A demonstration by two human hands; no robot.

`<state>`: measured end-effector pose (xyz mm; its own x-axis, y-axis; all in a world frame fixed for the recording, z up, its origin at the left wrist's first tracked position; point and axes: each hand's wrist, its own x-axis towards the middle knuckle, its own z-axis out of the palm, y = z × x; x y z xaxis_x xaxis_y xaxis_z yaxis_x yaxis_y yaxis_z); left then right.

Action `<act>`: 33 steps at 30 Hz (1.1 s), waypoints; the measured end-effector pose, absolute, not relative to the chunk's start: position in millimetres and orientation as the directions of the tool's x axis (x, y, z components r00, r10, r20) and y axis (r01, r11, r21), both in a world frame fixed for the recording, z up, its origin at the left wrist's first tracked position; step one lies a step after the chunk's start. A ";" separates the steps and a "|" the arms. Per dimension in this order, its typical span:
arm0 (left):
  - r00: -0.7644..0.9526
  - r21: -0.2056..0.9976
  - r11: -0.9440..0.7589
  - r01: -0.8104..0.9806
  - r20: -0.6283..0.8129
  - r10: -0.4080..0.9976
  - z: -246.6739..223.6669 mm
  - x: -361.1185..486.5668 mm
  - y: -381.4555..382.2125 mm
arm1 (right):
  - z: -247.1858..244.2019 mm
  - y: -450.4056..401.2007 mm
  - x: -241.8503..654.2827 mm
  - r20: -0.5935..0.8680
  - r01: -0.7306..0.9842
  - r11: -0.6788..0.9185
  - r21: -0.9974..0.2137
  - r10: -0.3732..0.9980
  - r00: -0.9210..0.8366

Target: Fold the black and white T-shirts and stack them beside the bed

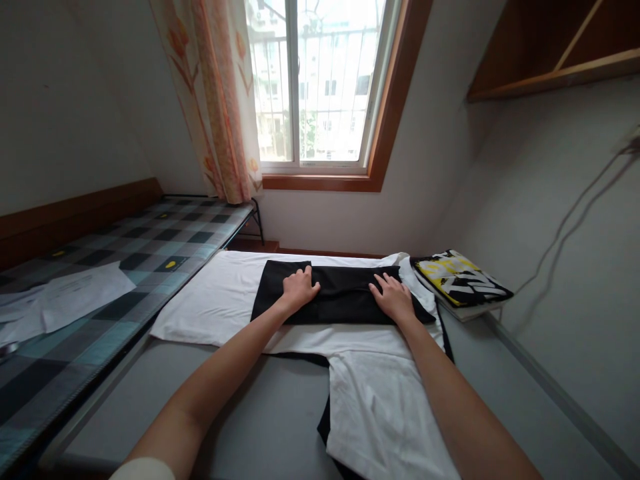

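Across black cloth (345, 300), both hands (299, 288) (394, 299) lie splayed near bold print (467, 280), perhaps lettering.

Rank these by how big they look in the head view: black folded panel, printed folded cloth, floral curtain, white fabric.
Largest to smallest:
1. White fabric
2. Floral curtain
3. Black folded panel
4. Printed folded cloth
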<state>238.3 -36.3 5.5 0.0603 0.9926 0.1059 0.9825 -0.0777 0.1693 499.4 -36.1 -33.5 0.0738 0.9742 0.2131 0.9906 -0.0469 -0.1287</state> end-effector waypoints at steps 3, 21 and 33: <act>0.062 0.190 -0.072 0.979 0.060 0.996 6.7 244.6 -34.2 | -32.4 -37.0 499.1 0.214 0.990 -0.047 -0.131 0.974 0.074; 0.275 0.141 -0.279 0.950 0.045 0.960 13.5 240.5 -29.7 | -33.9 -37.6 500.2 0.203 0.989 -0.045 -0.141 0.976 0.074; 0.266 0.160 -0.286 0.945 0.136 0.954 -1.2 250.4 -35.5 | -35.9 -37.1 501.3 0.224 0.991 -0.032 -0.133 0.973 0.061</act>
<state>250.4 -35.5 -1.2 0.2657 0.9545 0.1356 0.9449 -0.2857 0.1600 501.3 -37.1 -35.9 0.0615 0.9726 0.2241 0.9906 -0.0319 -0.1333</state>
